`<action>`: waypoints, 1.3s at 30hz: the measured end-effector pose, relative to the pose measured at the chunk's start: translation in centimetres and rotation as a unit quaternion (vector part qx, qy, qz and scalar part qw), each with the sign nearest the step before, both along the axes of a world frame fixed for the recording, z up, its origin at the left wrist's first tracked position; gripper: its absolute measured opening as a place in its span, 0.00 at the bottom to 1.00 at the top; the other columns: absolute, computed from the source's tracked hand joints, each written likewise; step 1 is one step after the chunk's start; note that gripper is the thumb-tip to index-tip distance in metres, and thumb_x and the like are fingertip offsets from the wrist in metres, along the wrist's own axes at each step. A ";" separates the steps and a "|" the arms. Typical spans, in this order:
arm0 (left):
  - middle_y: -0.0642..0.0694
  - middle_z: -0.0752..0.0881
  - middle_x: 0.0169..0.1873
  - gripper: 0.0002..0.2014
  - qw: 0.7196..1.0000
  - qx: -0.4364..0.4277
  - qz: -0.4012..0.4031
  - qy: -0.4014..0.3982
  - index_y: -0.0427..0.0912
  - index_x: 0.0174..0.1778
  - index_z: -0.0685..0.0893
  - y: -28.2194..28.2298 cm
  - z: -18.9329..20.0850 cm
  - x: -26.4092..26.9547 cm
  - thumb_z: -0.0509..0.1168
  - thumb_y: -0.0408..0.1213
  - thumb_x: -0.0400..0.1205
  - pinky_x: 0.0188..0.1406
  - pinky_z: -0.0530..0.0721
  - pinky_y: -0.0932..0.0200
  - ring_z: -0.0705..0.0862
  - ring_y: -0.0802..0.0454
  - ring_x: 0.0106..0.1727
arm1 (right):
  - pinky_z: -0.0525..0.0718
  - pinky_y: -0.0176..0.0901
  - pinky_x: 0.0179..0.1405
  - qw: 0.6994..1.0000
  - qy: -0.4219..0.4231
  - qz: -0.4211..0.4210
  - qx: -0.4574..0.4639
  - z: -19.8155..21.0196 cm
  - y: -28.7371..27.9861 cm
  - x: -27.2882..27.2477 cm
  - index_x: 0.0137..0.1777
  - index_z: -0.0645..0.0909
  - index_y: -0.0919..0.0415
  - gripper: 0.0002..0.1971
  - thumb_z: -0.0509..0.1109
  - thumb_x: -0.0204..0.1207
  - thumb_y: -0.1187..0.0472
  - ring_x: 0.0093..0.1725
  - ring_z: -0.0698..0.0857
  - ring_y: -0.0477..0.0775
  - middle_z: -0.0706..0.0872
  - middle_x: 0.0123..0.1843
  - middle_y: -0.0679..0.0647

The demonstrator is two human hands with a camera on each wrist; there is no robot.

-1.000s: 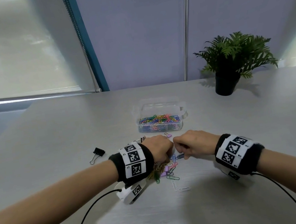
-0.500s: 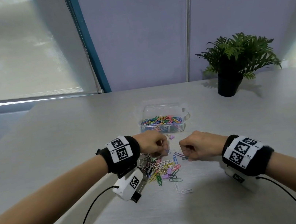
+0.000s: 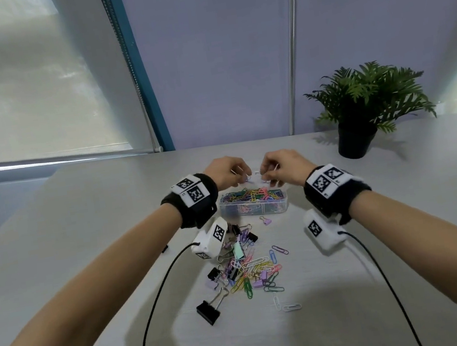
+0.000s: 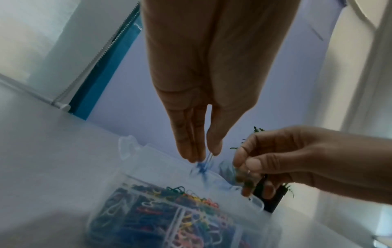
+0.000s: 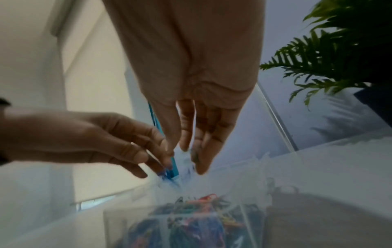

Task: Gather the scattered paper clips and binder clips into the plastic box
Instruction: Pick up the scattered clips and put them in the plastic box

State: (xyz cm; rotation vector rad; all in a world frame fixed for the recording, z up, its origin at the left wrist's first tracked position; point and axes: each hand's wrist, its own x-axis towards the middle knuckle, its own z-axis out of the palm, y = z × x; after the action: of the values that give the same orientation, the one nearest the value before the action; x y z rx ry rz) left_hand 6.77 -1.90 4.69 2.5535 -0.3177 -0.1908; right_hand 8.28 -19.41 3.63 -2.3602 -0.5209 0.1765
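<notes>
Clear plastic box (image 3: 255, 209) sat on the grey bench (image 3: 83, 239), lid off or folded back, its compartments heaped with coloured paper clips (image 3: 249, 194). We held both hands over the far edge of the box, close together but not touching. Left hand (image 3: 227, 171): fingers pointed down, thumb against fingertips (image 4: 187, 151), pinching a small blue clip (image 4: 202, 165) with wire handles; the wrist view was blurred, so we could not tell the clip type for sure. Right hand (image 3: 281, 166): fingers curled down toward the box, thumb near the fingertips (image 5: 201, 161); something small and dark showed at the tips in the left wrist view, but we could not tell whether it was gripped or already loose.

Nearer to us on the bench lay the unsorted pile (image 3: 250, 267): paper clips in green, yellow, pink, blue and white mixed with small lilac, mint and black binder clips. One larger black binder clip (image 3: 209, 312) lay at the near-left edge of the pile, handles pointing toward it. Two white paper clips (image 3: 285, 306) lay apart on the near side. One lilac binder clip (image 3: 266, 221) lay alone just in front of the box.

Potted fern (image 3: 365, 105) stood at the far right of the bench, well apart from the box.
</notes>
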 end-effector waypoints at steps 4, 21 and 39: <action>0.41 0.87 0.54 0.11 0.993 0.080 -0.043 -0.079 0.37 0.56 0.84 -0.3 -0.3 -1.9 0.62 0.27 0.80 0.55 0.79 0.61 0.84 0.49 0.52 | 0.81 0.52 0.54 0.975 -0.127 0.019 -0.184 -0.5 0.6 -2.2 0.51 0.80 0.59 0.07 0.69 0.75 0.59 0.54 0.82 0.57 0.84 0.54 0.56; 0.36 0.83 0.58 0.15 0.941 0.315 -0.117 0.027 0.37 0.60 0.78 -2.8 -4.9 -10.3 0.64 0.35 0.77 0.54 0.82 0.46 0.82 0.37 0.60 | 0.73 0.46 0.40 0.949 -0.010 0.146 -0.279 -4.8 1.3 -9.3 0.30 0.69 0.51 0.14 0.71 0.72 0.58 0.53 0.82 0.62 0.84 0.52 0.59; 0.45 0.87 0.46 0.07 0.981 0.129 -0.117 0.089 0.40 0.52 0.83 -0.9 -3.0 -8.4 0.64 0.33 0.79 0.35 0.71 0.68 0.77 0.55 0.41 | 0.78 0.25 0.30 0.987 0.097 0.116 -0.064 -3.2 -2.4 -8.2 0.34 0.81 0.54 0.10 0.72 0.68 0.71 0.26 0.81 0.35 0.84 0.29 0.46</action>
State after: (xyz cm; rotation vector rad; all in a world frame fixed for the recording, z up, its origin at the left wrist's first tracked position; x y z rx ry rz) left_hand -1.64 -2.80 1.67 2.7218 -0.5551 -0.5795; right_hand 0.10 -21.77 0.40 -2.3675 -0.7053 0.5542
